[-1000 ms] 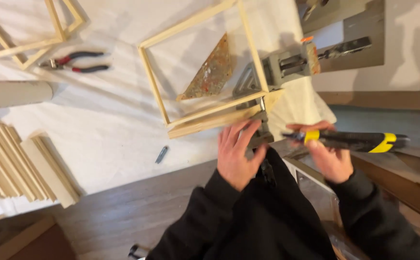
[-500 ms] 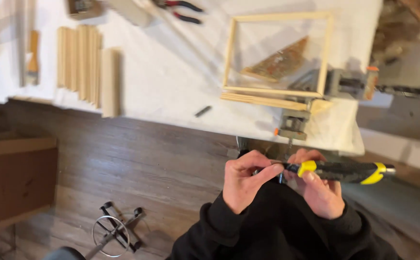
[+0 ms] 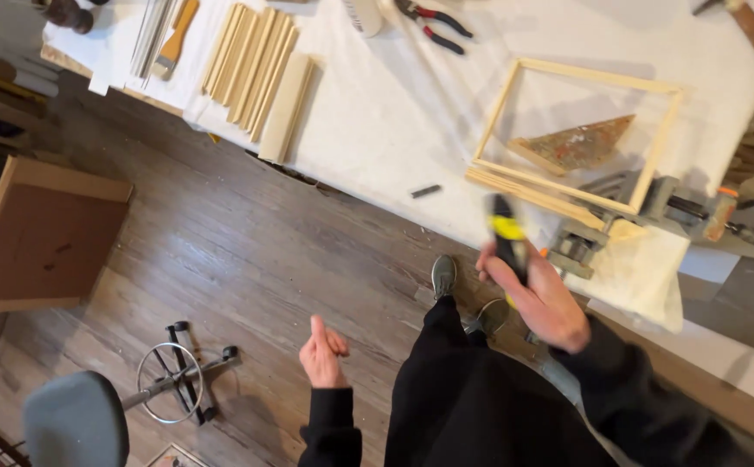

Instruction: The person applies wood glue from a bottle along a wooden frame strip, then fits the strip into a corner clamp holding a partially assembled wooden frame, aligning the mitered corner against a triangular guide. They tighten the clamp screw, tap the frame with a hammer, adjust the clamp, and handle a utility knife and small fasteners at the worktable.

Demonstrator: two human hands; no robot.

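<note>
My right hand (image 3: 539, 304) is closed around the black-and-yellow handled tool (image 3: 506, 245), raised just short of the pale wooden frame (image 3: 577, 138) clamped at the white-covered counter (image 3: 377, 130) edge, while my left hand (image 3: 322, 355) hangs loosely curled, holding nothing.

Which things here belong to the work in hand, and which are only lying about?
In use: black-and-yellow tool in right hand; wooden frame; corner clamp.

Lying about: pliers; wood strips; brush; stool. Left hand is empty.
</note>
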